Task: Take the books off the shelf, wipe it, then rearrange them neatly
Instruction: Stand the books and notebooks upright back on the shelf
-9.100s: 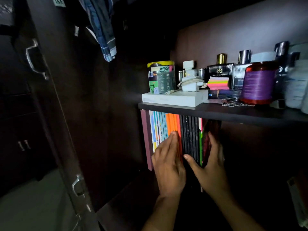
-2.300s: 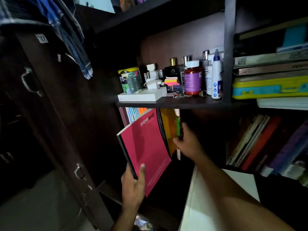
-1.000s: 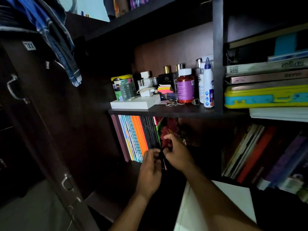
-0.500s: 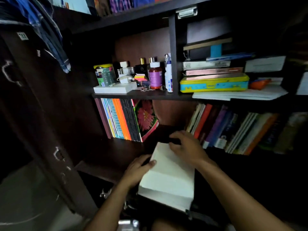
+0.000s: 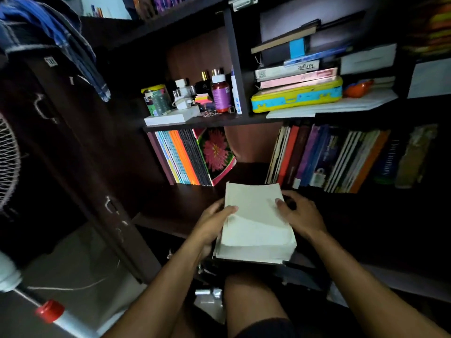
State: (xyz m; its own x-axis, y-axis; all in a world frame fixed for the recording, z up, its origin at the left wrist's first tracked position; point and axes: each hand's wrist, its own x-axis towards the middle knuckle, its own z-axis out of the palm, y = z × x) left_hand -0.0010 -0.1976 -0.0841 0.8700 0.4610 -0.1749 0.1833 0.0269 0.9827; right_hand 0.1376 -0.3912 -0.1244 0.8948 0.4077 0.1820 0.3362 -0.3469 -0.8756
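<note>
Your two hands hold one thick white-paged book (image 5: pixel 255 223) at the dark shelf's (image 5: pixel 175 206) front edge — left hand (image 5: pixel 211 225) gripping its left side, thumb on top; right hand (image 5: pixel 301 215) with fingers spread at its right edge. Beyond, one row of upright colourful notebooks (image 5: pixel 188 157) fills the shelf's back-left corner, the flower-covered one (image 5: pixel 216 152) leaning.
</note>
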